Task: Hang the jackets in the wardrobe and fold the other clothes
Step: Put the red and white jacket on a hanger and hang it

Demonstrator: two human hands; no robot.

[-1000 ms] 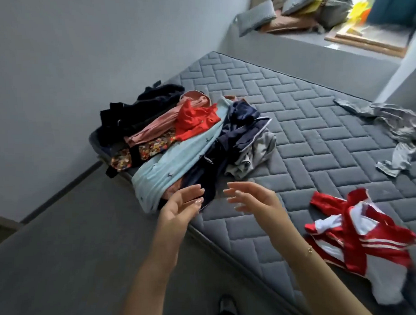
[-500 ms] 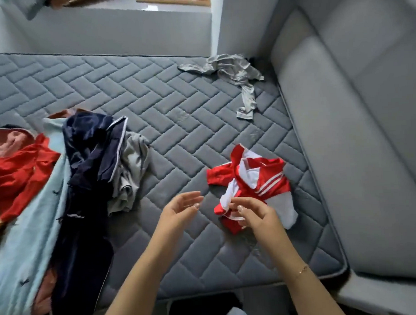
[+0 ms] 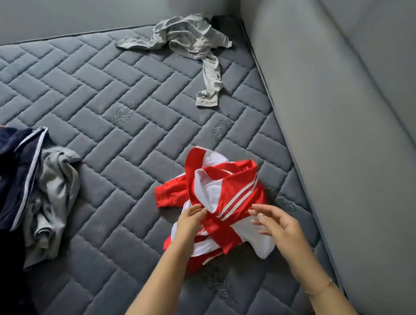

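The red and white jacket (image 3: 218, 204) lies crumpled at five o'clock on the mattress (image 3: 111, 127), the left hand (image 3: 189, 220) touching it with straight fingers, the right hand (image 3: 275, 223) open just above; light, slippery, floppy, probably best lifted at the collar or shoulders.

Crumpled jersey (image 3: 225, 199) near mattress (image 3: 121, 141) front-right, shirt (image 3: 193, 40) behind, clothes pile (image 3: 31, 187) left.

Both bare forearms reach forward; left grip (image 3: 190, 221) and right grip (image 3: 276, 225) spread loosely (fingers relaxed, facing inward).
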